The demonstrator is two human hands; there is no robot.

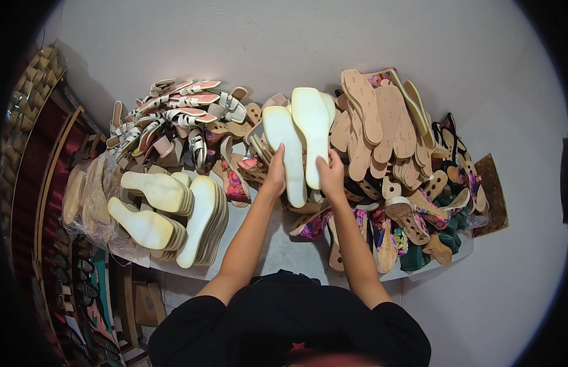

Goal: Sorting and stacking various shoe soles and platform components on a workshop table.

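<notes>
Both of my hands are raised over the middle of the table, each closed on pale cream shoe insoles. My left hand [275,174] grips one cream insole [286,137] by its edge, its wide end pointing away from me. In my right hand [331,174] is a second cream insole [311,119], the thumb on its face; another pale edge shows behind it. The two insoles lie side by side and overlap a little. To the left stand stacks of similar cream insoles [150,227], including a tall stack [198,220] nearest my left forearm.
White strappy sandals [186,101] are heaped at the back left. Tan insoles [391,116] pile up at the back right, above floral wedge shoes [412,214]. Plastic-wrapped soles [97,192] lie at the left table edge. A shelf with shoes [88,287] stands left of the table [271,244].
</notes>
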